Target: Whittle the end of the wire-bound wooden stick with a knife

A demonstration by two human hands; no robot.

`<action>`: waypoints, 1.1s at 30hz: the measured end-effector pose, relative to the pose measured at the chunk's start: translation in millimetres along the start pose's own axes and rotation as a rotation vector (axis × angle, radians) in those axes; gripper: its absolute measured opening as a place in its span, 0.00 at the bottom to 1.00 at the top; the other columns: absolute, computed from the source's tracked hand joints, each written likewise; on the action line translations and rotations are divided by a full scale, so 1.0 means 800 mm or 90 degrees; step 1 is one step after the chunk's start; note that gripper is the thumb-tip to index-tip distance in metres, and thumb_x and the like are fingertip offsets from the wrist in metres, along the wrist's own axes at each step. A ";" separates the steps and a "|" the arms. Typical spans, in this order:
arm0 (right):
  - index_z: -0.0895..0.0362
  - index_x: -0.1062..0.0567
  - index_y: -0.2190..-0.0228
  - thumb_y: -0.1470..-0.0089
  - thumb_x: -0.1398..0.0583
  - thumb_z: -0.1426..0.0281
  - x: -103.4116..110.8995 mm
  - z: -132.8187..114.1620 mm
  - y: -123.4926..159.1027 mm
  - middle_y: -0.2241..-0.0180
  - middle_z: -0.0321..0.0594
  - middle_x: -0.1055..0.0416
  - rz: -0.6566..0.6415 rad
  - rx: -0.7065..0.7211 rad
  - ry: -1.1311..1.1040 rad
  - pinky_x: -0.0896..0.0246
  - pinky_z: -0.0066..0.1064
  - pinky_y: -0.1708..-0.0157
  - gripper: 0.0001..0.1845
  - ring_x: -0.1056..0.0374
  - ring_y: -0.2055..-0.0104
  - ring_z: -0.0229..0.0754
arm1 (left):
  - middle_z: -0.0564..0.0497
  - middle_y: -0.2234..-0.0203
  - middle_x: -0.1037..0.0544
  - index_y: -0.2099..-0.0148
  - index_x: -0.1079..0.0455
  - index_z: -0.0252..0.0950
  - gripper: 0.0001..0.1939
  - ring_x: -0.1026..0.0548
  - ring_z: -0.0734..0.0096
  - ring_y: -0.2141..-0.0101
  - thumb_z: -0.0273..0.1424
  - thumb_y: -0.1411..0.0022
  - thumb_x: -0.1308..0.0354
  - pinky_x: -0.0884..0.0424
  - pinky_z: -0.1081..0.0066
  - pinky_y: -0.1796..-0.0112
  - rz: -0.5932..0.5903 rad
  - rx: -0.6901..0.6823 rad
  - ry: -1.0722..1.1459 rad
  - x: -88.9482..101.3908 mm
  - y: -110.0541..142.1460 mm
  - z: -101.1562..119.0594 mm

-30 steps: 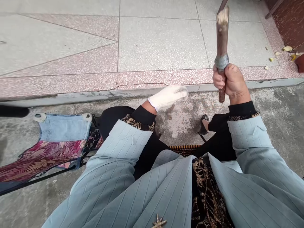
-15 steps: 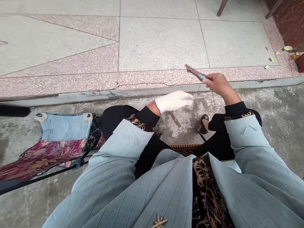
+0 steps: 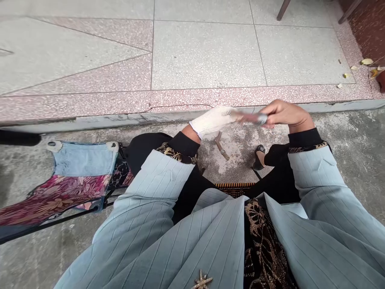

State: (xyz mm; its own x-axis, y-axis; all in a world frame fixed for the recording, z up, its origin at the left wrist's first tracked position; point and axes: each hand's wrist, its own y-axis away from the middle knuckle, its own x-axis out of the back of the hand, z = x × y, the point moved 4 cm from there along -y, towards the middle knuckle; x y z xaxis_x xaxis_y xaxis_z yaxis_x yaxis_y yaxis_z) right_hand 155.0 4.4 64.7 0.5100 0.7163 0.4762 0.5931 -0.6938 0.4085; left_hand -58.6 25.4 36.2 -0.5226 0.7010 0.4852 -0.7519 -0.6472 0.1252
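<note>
Two hands, both mine. Right hand (image 3: 285, 114), bare: clenched on one brown stick (image 3: 249, 117), thumb and fingers close by its grey binding (image 3: 262, 118). The stick runs crosswise between my hands, in front of the step edge (image 3: 174, 116), blurred. Left hand (image 3: 218, 118), in a white knitted glove (image 3: 207, 123): fingers curled at the stick's far end; whether I grasp that end or it only overlaps the glove, I cannot tell.

One bent twig (image 3: 221, 146), on the concrete ground (image 3: 240, 160) below my gloved hand, apart from both hands. One dark shoe (image 3: 259, 158), to the right of the twig. Two pale blue striped sleeves (image 3: 164, 176), cuffs turned back over black. One fabric seat (image 3: 84, 160), denim and floral, on a dark frame, to my left. Several yellowish scraps (image 3: 367, 61), far right on the tiled step.
</note>
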 end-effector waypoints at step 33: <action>0.53 0.15 0.68 0.57 0.27 0.50 -0.019 0.035 -0.022 0.73 0.35 0.22 -0.144 -0.120 0.157 0.37 0.29 0.69 0.21 0.30 0.72 0.39 | 0.51 0.72 0.23 0.60 0.22 0.34 0.17 0.28 0.69 0.69 0.37 0.34 0.50 0.39 0.70 0.66 0.026 0.016 -0.237 0.016 0.007 0.004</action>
State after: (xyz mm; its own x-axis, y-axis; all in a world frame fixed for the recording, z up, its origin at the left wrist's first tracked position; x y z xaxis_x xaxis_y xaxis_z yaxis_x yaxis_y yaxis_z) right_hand 154.3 7.6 28.9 0.2009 0.8295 0.5211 0.5373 -0.5381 0.6494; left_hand -68.4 29.6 46.0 -0.3658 0.5207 0.7714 -0.7215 -0.6823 0.1184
